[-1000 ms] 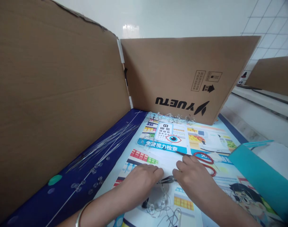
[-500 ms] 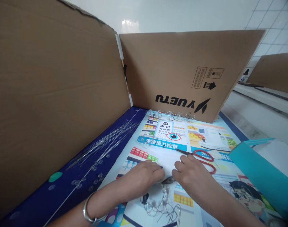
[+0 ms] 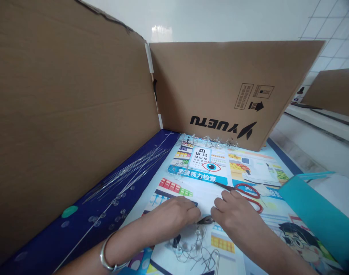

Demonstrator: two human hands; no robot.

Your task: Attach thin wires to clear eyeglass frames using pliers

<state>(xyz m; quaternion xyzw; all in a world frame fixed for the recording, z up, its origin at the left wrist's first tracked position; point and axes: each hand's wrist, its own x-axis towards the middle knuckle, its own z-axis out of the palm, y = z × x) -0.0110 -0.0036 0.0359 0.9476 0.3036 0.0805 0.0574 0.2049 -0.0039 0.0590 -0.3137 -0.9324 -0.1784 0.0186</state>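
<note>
Both hands are down on the poster (image 3: 248,168), knuckles up, fingertips almost meeting. Right hand (image 3: 234,214) is curled, fingers closed on the pliers (image 3: 206,220), whose dark nose pokes out towards the left. Left hand (image 3: 174,214) is curled too, fingertips pinched right at that nose; what they pinch, I cannot tell. Bracelet (image 3: 105,256) on the left wrist. Just below the hands lies the beaded wire (image 3: 191,244), a loose loop of clear beads with tails trailing to the near edge.

Outward now: scissors (image 3: 248,193) lie just beyond the right hand, red handles right, blades pointing left, close enough to crowd a forward reach. Further right, the teal box (image 3: 314,217) slants in and blocks that side. Left, on the blue strip (image 3: 77,236), thin rods (image 3: 128,172) fan out, with loose beads (image 3: 111,214) and a green disc (image 3: 69,211) nearer.

Cardboard (image 3: 71,107) walls off the whole left side and the back (image 3: 220,88), meeting at a taped corner, with clear bits (image 3: 214,142) strewn along the back wall's foot. Open room: the bare poster between the hands and the back wall.
</note>
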